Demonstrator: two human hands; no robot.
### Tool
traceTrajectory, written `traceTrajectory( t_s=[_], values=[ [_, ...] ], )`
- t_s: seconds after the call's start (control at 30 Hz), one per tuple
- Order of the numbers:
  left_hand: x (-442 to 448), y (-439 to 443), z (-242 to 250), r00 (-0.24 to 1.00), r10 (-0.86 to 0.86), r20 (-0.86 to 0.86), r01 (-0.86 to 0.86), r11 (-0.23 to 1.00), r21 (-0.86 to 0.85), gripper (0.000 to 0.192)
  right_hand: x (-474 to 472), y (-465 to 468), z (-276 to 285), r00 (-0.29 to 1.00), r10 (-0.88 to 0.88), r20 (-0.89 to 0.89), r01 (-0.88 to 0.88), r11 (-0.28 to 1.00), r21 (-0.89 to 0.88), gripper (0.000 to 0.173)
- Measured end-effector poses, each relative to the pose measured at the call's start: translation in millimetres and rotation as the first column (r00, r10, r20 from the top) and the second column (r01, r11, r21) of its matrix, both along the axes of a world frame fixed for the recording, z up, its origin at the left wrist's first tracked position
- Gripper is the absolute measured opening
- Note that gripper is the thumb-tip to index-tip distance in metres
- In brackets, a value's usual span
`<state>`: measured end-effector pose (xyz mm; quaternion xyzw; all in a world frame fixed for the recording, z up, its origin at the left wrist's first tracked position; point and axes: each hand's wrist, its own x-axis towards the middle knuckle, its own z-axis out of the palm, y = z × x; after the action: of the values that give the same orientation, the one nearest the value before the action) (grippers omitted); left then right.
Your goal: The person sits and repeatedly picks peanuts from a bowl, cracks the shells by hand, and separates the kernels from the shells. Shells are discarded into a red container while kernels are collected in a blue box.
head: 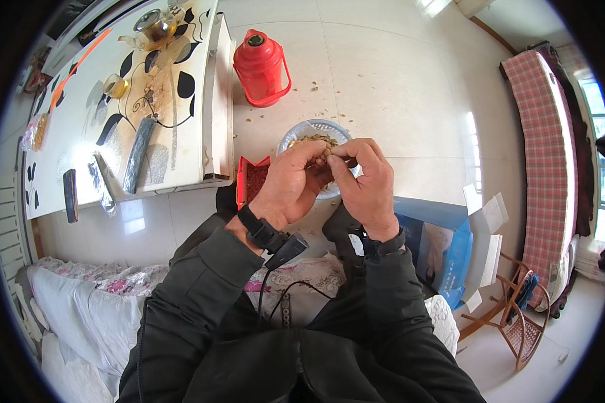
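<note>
My left hand and my right hand meet in front of me, fingertips together. Pinched between them is a small tan piece that looks like a peanut pod, partly covered by the fingers. Below the hands stands a light blue plastic basket with a clear liner. Tan shells fill its visible part; my hands hide the rest. Beside my left wrist is an open red box of small reddish kernels.
A red thermos flask stands on the tiled floor beyond the basket, near scattered shell bits. At left, a white table bears a glass teapot and a glass cup. A blue carton and a wooden chair are at right.
</note>
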<state>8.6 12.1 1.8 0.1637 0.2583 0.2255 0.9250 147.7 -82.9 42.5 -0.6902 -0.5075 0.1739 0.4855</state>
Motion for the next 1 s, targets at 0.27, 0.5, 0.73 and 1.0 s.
traceTrajectory(
  t_s=[0.27, 0.5, 0.73, 1.0],
  values=[
    [1, 0, 6, 0.999, 0.033, -0.024, -0.033, 0.999, -0.005, 0.017, 0, 1, 0, 0.997, -0.023, 0.068, 0.02, 0.999, 0.045, 0.014],
    [-1, 0, 14, 0.999, -0.024, -0.027, 0.025, 0.999, 0.034, 0.016, -1, -1, 3, 1.0, -0.022, 0.018, 0.021, 0.999, 0.048, 0.016],
    [-1, -5, 8, 0.997, -0.076, 0.003, 0.076, 0.992, 0.101, 0.022, -1, -3, 4, 1.0, -0.022, -0.003, 0.022, 0.998, 0.062, 0.015],
    [-2, 3, 14, 0.998, 0.058, -0.039, -0.052, 0.99, 0.13, 0.016, -3, 3, -3, 0.999, -0.043, -0.013, 0.044, 0.996, 0.073, 0.013]
  ],
)
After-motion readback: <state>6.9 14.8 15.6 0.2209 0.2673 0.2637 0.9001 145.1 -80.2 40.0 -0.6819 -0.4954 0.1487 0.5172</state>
